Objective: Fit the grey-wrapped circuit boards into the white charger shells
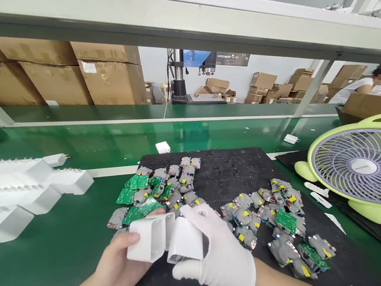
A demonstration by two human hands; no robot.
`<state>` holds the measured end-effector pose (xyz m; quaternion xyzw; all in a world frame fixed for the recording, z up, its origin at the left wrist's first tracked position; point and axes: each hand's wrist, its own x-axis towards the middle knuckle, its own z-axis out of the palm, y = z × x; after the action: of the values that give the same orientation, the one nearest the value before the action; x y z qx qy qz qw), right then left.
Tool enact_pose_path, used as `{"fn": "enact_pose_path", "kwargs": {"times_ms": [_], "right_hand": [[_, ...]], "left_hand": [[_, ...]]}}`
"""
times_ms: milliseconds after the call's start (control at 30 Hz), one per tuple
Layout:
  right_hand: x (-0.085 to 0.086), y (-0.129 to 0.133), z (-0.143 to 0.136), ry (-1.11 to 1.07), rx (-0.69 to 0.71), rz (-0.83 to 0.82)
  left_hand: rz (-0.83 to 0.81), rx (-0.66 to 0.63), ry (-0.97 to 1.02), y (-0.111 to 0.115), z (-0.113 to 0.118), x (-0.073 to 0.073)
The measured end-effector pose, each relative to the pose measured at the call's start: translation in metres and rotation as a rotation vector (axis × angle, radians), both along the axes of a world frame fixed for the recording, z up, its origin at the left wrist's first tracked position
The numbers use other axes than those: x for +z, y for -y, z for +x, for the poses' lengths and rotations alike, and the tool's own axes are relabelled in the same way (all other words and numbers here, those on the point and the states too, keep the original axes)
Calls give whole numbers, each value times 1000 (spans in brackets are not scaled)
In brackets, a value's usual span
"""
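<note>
From here I see the bare left hand (pixel 121 259) clamped round a hollow white casing (pixel 140 240); beside it, the gloved right hand (pixel 225 258) grips a second casing (pixel 187 239). Beyond both hands, circuit boards (pixel 139 181) lie on a black mat (pixel 229 170).

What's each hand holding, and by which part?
Left hand: a white open casing, thumb on its outer wall. Right hand: a second white casing, gripped around its side.
</note>
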<state>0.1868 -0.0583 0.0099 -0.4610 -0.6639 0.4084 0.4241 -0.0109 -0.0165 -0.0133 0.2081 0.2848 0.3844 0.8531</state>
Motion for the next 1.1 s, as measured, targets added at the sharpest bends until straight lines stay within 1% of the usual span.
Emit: {"fn": "enact_pose_path", "kwargs": {"times_ms": [100,233,333,433,567,700,833,900,967,1033,1100], "right_hand": [[10,0,0,133,52,-3],[18,1,-2,89,88,-108],[17,0,-1,20,128,-204],[12,-2,0,-63,104,-277],[8,-3,1,-228,87,-242],[12,-2,1,-364,76,-233],[16,-5,2,-466,68,-248],[12,-9,1,-472,67,-294],[4,-15,1,-474,91,-373],[-8,-20,0,-498,116,-459],[-22,-25,1,-545,136,-506]], "left_hand": [[-29,-3,1,3,2,-2],[-21,-21,-3,7,2,-6],[6,-40,-16,6,2,-7],[35,-70,21,5,2,-7],[84,-108,72,5,-2,-6],[128,-204,36,10,-7,-5],[177,-281,42,13,-5,-2],[172,-322,65,13,-4,-2],[169,-311,69,12,-3,-2],[171,-282,54,11,-3,-2],[175,-276,41,10,-3,-2]]}}
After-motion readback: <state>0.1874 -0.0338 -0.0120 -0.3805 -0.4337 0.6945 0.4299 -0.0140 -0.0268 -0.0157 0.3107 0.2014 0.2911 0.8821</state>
